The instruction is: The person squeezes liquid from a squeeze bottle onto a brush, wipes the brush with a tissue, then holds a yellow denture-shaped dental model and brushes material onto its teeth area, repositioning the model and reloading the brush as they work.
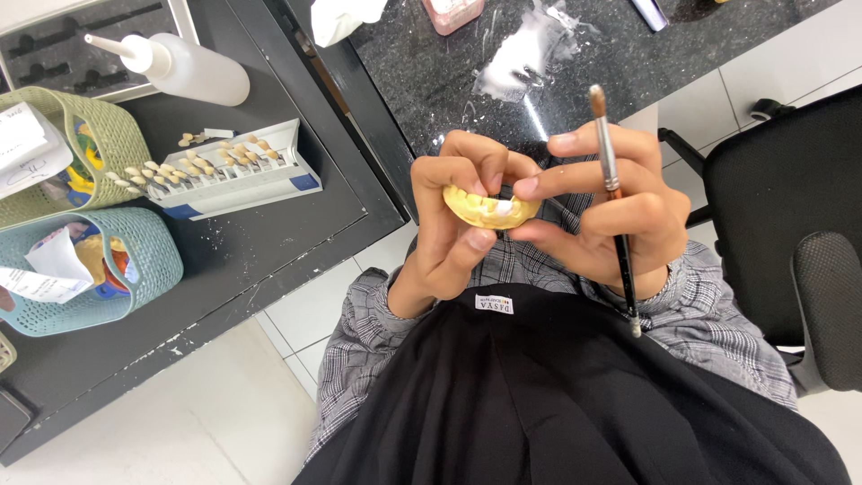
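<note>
A yellow dental cast [489, 209] of a tooth arch sits between both hands above my lap. My left hand [453, 224] grips its left side, fingers curled over the top and thumb underneath. My right hand [611, 207] touches the cast's right end with thumb and forefinger. The same hand also pinches a thin brush [613, 189], which stands nearly upright with its brown tip up and its dark handle pointing down past the wrist.
A dark side table [269, 242] at left carries a tooth shade guide [229, 166], a white squeeze bottle [184, 67], a green basket [108, 135] and a blue basket [135, 260]. A speckled black counter [431, 72] lies ahead. A black chair [790, 207] stands at right.
</note>
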